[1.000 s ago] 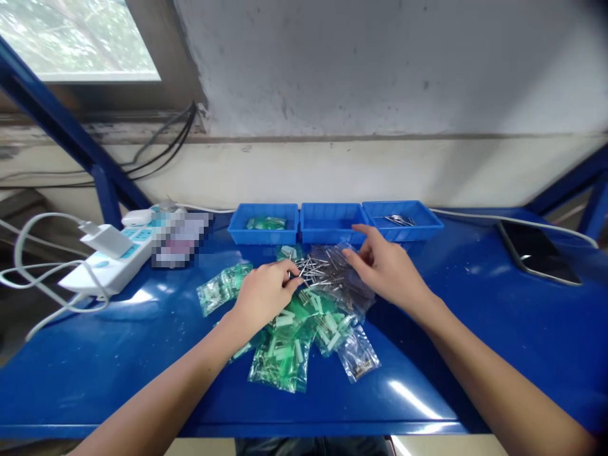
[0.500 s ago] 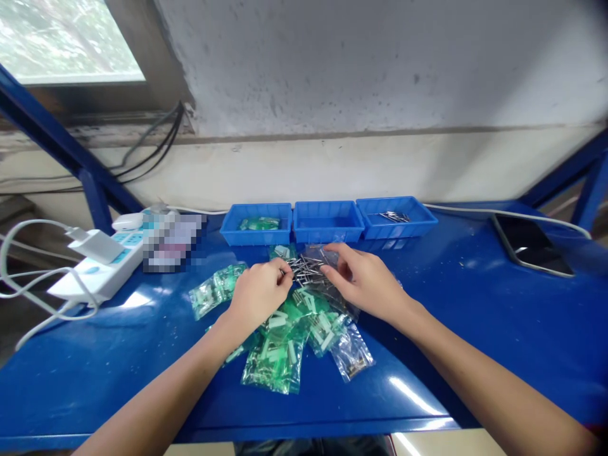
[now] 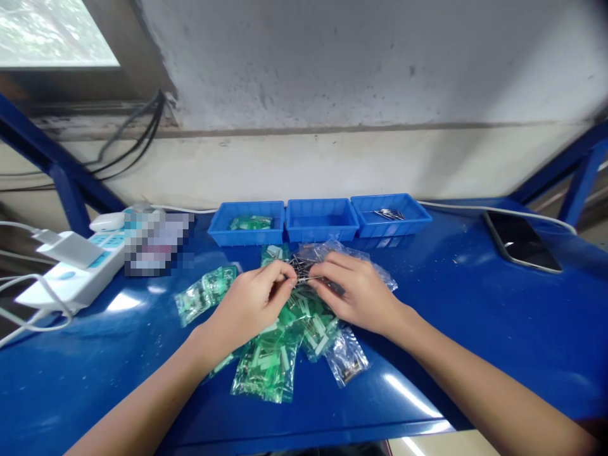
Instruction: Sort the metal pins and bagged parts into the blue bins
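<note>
My left hand [image 3: 261,288] is closed in a pinch over the pile of thin silver metal screws or nails [image 3: 300,261]. Its thumb and forefinger meet at the end of a slim metal piece [image 3: 306,278]. From the other side my right hand [image 3: 354,288] also pinches that piece, which lies nearly level between the fingertips. Whether it has a thread is too small to tell. Under and in front of both hands are several green plastic packets [image 3: 266,367] with pale plugs and metal parts inside. A clear bag [image 3: 349,358] with brownish parts lies near my right wrist.
Three blue bins stand behind the pile: the left bin [image 3: 247,239] has green packets, the middle bin [image 3: 323,233] shows nothing inside, the right bin [image 3: 418,215] holds metal pieces. A power strip [image 3: 61,278] with cables sits left; a phone [image 3: 522,240] lies right.
My right hand has closed from a loose, spread grip to a pinch and moved toward my left hand. The fingertips now meet at a thin metal piece. The view has shifted slightly.
</note>
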Motion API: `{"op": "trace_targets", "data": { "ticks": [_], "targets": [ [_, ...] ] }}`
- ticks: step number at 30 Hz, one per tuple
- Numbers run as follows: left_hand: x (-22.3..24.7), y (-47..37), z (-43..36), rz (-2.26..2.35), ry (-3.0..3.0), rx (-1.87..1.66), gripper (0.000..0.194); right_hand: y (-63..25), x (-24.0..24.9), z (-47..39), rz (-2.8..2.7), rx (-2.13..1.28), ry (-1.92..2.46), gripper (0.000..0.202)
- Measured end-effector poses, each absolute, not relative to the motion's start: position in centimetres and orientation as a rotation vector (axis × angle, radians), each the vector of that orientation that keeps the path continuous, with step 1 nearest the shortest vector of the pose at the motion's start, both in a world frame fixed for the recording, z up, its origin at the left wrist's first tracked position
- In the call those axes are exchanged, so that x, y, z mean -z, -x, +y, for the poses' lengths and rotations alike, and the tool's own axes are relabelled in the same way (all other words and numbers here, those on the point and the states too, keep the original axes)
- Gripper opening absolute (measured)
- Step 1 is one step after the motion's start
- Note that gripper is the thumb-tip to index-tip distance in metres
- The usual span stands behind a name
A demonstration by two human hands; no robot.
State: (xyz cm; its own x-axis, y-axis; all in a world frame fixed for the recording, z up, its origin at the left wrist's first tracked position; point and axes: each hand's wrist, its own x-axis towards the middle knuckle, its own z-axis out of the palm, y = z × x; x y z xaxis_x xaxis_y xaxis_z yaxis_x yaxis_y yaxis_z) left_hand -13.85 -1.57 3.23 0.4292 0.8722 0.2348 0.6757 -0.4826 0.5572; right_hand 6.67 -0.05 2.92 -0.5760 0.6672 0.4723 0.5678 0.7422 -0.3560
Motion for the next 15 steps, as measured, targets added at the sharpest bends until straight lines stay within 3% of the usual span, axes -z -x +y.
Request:
{"op": "trace_targets", "data": {
  "ticks": [5, 15],
  "targets": [
    [-3.29, 13.78, -1.84, 1.299, -2.364, -0.785, 0.007, -6.54, -2.90, -0.24, -2.326, -0.257, 0.930, 0.026],
    [-3.55, 13.83, -1.65, 1.229, -2.477, -0.811, 0.020, -6.26, -2.71, -0.40, -2.249, -0.286, 0.805, 0.012]
  ]
}}
